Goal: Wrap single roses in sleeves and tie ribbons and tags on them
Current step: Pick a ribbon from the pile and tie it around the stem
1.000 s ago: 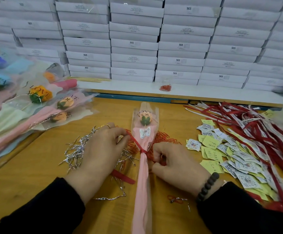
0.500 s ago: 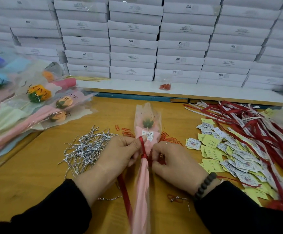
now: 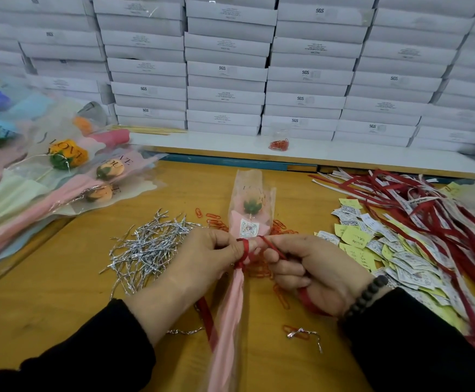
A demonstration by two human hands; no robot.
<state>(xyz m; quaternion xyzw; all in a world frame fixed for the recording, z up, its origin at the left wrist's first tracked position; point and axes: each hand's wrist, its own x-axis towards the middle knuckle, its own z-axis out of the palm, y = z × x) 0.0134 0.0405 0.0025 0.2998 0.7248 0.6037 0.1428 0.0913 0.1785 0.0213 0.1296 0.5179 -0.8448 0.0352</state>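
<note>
Both hands meet at the sleeved rose (image 3: 249, 222), its long axis running twelve to six. Left hand (image 3: 202, 257) pinches the red ribbon (image 3: 244, 251) at nine o'clock; right hand (image 3: 312, 271) curls around its other tail at three, equally near.

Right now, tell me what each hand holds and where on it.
Both hands grip the red ribbon at the sleeved rose's neck: the left hand beside the knot, the right hand on the other strand.

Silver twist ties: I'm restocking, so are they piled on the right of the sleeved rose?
No, the silver twist ties lie left of the sleeved rose.
</note>
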